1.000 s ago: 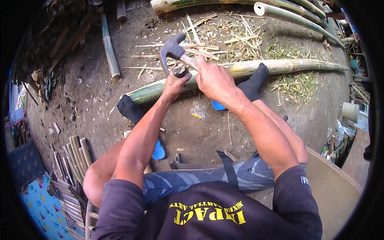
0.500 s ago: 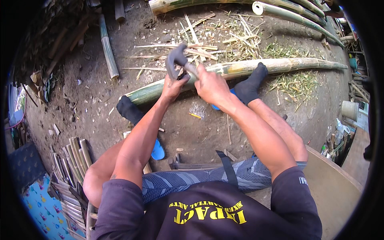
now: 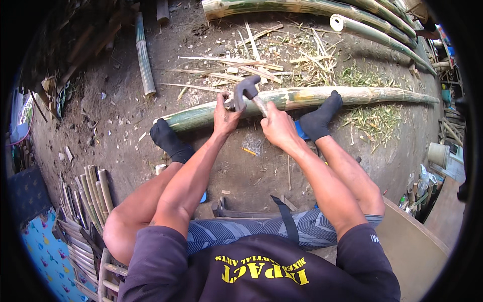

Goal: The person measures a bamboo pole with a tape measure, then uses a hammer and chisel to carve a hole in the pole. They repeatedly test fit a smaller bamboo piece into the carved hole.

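A long green bamboo pole [image 3: 198, 118] lies across the ground in front of me, with my feet against it. My right hand [image 3: 278, 127] is wrapped round the handle of a claw hammer [image 3: 246, 92], whose dark head sits just right of my left fingers, over the pole. My left hand [image 3: 226, 119] is closed at the near side of the pole, thumb and fingers round a small dark piece [image 3: 230, 105]. The hammer head partly covers that piece, so its kind cannot be made out.
Split bamboo strips [image 3: 236, 68] and shavings [image 3: 322, 60] lie beyond the pole. Thicker bamboo poles [image 3: 282, 7] rest at the far right. A short bamboo length [image 3: 144, 60] lies far left. Cut bamboo pieces [image 3: 93, 191] stand near left. A yellow pencil-like stick [image 3: 248, 151] lies on the ground.
The hammer head has moved right and nearer, from above my left hand to beside its fingers. My left hand stays by the pole. The whole view has shifted slightly.
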`<control>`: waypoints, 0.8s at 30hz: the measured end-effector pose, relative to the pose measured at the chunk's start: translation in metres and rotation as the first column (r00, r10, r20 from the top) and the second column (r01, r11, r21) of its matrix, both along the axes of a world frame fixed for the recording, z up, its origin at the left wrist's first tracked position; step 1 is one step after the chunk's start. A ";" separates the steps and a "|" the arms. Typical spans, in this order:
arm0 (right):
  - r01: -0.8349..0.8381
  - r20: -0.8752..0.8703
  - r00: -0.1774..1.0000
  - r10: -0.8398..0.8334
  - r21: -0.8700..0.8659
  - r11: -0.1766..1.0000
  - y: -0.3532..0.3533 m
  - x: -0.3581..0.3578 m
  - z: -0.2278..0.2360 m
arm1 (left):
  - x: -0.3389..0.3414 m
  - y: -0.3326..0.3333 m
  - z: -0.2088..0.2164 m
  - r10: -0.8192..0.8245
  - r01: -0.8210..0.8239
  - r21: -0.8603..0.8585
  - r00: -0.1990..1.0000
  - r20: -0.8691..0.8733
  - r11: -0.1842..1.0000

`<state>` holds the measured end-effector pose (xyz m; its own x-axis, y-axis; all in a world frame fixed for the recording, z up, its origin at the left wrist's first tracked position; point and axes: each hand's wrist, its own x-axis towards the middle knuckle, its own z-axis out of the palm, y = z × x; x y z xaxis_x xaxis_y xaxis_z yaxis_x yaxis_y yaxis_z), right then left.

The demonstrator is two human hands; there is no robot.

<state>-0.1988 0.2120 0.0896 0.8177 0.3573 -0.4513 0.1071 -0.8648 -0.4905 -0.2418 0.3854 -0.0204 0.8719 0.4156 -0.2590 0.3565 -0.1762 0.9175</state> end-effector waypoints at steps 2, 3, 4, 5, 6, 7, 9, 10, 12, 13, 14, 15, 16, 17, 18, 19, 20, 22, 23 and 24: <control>0.109 0.013 0.994 -0.110 0.037 0.993 -0.008 0.001 -0.009 | 0.003 -0.009 0.008 0.117 -0.122 0.055 0.989 0.095 0.991; 0.135 0.021 0.990 -0.136 0.053 0.989 -0.012 0.002 -0.013 | 0.005 -0.011 0.013 0.161 -0.160 -0.010 0.985 0.065 0.987; 0.156 0.041 0.986 -0.160 0.084 0.984 -0.015 0.004 -0.016 | 0.013 -0.007 0.016 0.231 -0.226 -0.061 0.969 0.084 0.972; 0.180 0.068 0.980 -0.189 0.116 0.977 -0.017 0.004 -0.019 | 0.020 0.002 0.019 0.233 -0.238 0.010 0.958 0.165 0.971; 0.205 0.053 0.976 -0.211 0.104 0.973 -0.018 0.006 -0.021 | 0.031 0.014 0.020 0.260 -0.201 -0.260 0.942 0.215 0.944; 0.227 0.022 0.973 -0.231 0.125 0.966 -0.018 0.004 -0.022 | 0.039 0.027 0.020 0.302 -0.119 -0.506 0.906 0.297 0.854; 0.261 0.024 0.962 -0.272 0.220 0.940 -0.015 0.006 -0.024 | 0.043 0.044 0.016 0.358 -0.095 -0.657 0.891 0.279 0.748; 0.264 -0.015 0.964 -0.267 0.195 0.944 -0.013 0.005 -0.023 | 0.041 0.050 0.012 0.358 -0.152 -0.674 0.917 0.176 0.723; 0.266 -0.031 0.964 -0.265 0.198 0.943 -0.009 0.002 -0.023 | 0.030 0.051 0.003 0.349 -0.122 -0.696 0.917 0.195 0.708; 0.268 -0.057 0.963 -0.262 0.188 0.945 -0.007 0.000 -0.022 | 0.023 0.049 -0.003 0.356 -0.178 -0.691 0.927 0.122 0.701; 0.271 -0.074 0.962 -0.262 0.178 0.946 -0.005 -0.003 -0.022 | 0.017 0.044 -0.008 0.381 -0.185 -0.693 0.914 0.140 0.697; 0.273 -0.101 0.961 -0.259 0.164 0.948 -0.004 -0.005 -0.021 | 0.012 0.040 -0.013 0.391 -0.208 -0.691 0.913 0.116 0.693; 0.266 -0.094 0.963 -0.253 0.165 0.950 -0.003 -0.007 -0.020 | 0.008 0.036 -0.017 0.400 -0.228 -0.687 0.911 0.098 0.690; 0.258 -0.094 0.965 -0.245 0.166 0.952 -0.003 -0.009 -0.020 | 0.007 0.035 -0.019 0.405 -0.216 -0.690 0.906 0.122 0.691; 0.250 -0.093 0.967 -0.237 0.178 0.952 -0.002 -0.010 -0.019 | 0.005 0.035 -0.021 0.408 -0.202 -0.695 0.902 0.143 0.690; 0.249 -0.094 0.967 -0.235 0.170 0.954 -0.002 -0.010 -0.018 | 0.006 0.036 -0.022 0.381 -0.214 -0.679 0.919 0.104 0.703; 0.244 -0.092 0.968 -0.231 0.173 0.954 -0.001 -0.010 -0.017 | 0.008 0.038 -0.022 0.351 -0.196 -0.670 0.931 0.102 0.716; 0.240 -0.083 0.970 -0.228 0.188 0.952 0.000 -0.008 -0.014 | 0.011 0.042 -0.019 0.297 -0.159 -0.656 0.949 0.105 0.738; 0.236 -0.070 0.972 -0.226 0.202 0.951 0.001 -0.006 -0.011 | 0.011 0.044 -0.018 0.276 -0.139 -0.650 0.954 0.113 0.747; 0.232 -0.049 0.973 -0.227 0.222 0.947 0.003 -0.003 -0.009 | 0.012 0.044 -0.016 0.254 -0.116 -0.643 0.959 0.126 0.757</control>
<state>-0.2017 0.2151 0.0806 0.8804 0.2550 -0.3998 -0.0946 -0.7317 -0.6751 -0.2294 0.4297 -0.0363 0.8547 0.3807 -0.3528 0.1246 0.5093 0.8515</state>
